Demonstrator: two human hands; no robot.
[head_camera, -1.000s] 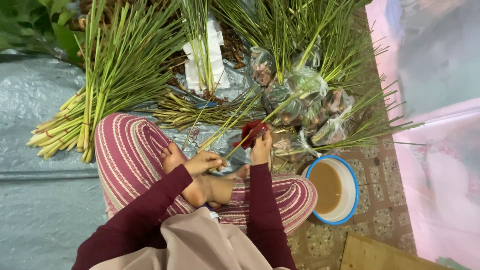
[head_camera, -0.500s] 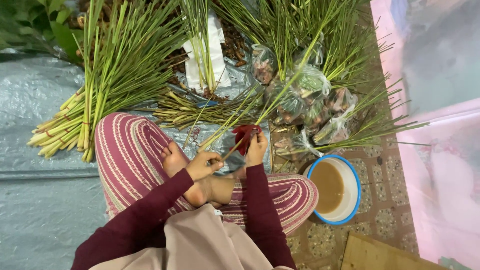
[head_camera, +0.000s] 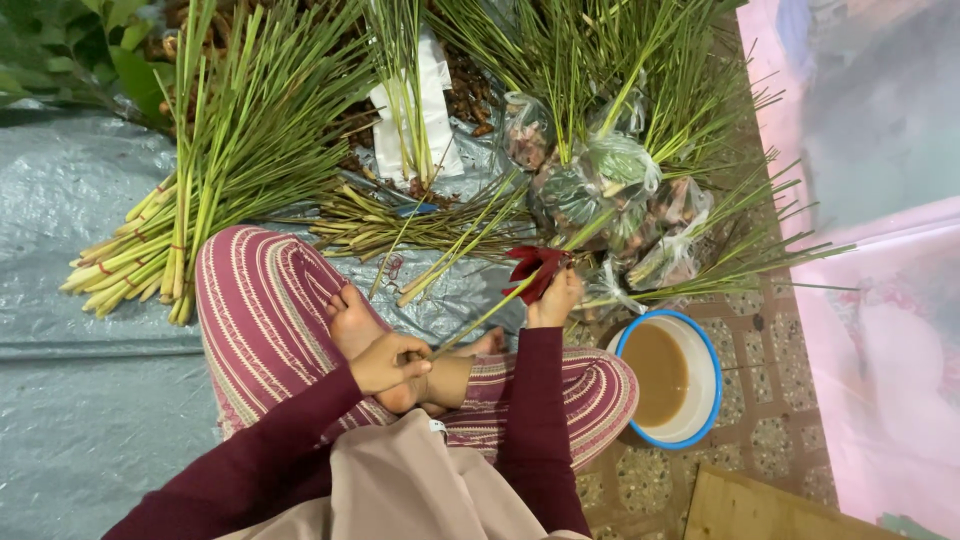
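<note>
Both hands (head_camera: 390, 362) (head_camera: 556, 297) grip stalk (head_camera: 480, 320); bowl (head_camera: 706, 350) beside right knee.

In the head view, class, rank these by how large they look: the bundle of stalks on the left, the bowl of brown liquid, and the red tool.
1. Bundle of stalks, by far the largest.
2. Bowl, middle.
3. Red tool in the right hand, smallest, though the hand hides part of it.

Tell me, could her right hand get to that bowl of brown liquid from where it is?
Probably yes. The right hand holds a red tool against a stalk, and the bowl sits just beside it with nothing between.
</note>
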